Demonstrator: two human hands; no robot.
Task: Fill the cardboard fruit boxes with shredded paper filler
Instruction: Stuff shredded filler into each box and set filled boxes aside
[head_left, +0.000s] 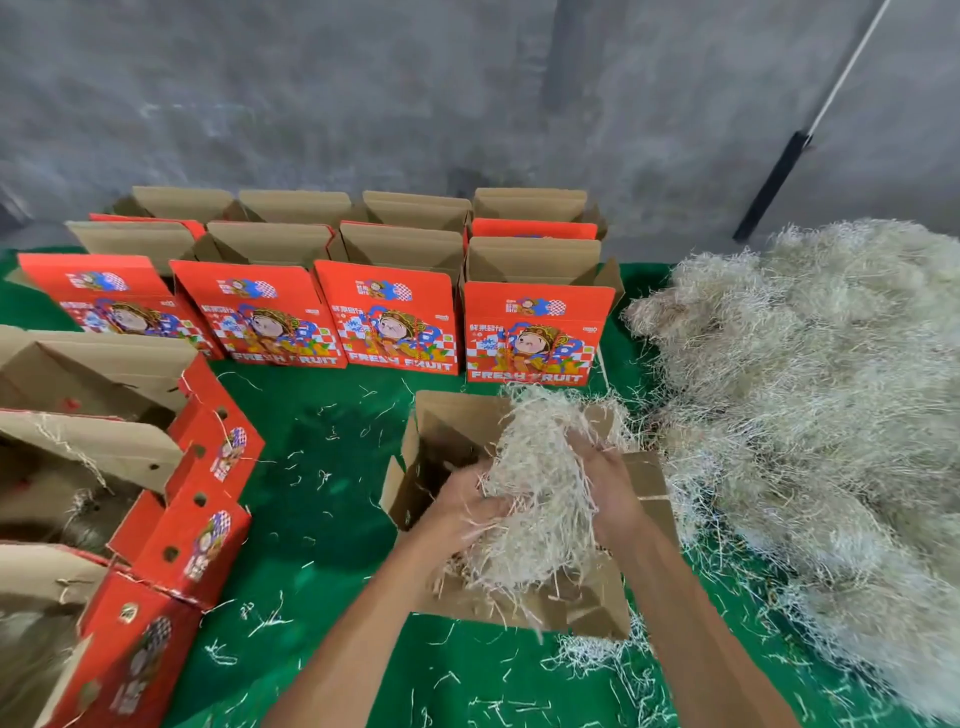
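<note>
An open cardboard fruit box (447, 431) stands on the green mat in front of me, flaps spread. Above and partly inside it is a thick wad of pale shredded paper (540, 488). My left hand (467, 506) grips the wad from the left and my right hand (605, 480) grips it from the right. The box's inside is mostly hidden by the wad. A big heap of the same shredded paper (810, 395) lies on the right.
Two rows of open red "Fresh Fruit" boxes (387, 322) stand behind, near the grey wall. Three more red boxes (192, 493) line the left side, with some filler inside. Loose paper strands litter the green mat (322, 499). A dark-handled pole (774, 187) leans against the wall.
</note>
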